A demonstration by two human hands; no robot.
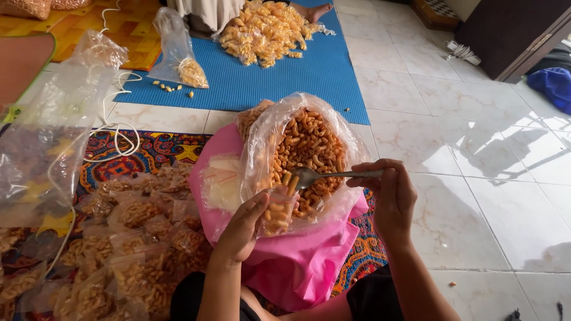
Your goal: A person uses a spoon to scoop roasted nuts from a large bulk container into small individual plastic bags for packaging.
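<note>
At 6 o'clock | left hand pinching small pouch open | right hand gripping spoon at 3 o'clock, over big snack bag | best: tip bowl squarely into pouch mouth.

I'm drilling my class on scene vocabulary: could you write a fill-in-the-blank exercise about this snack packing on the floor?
1. The right hand holds a metal ____ over the large clear plastic bag of curled orange snacks.
2. The left hand holds a small clear ____ part-filled with snacks.
3. The large bag rests on a ____ cloth.
4. The heap of filled packets at the top lies on a ____ mat.

Missing words: spoon; packet; pink; blue
</note>
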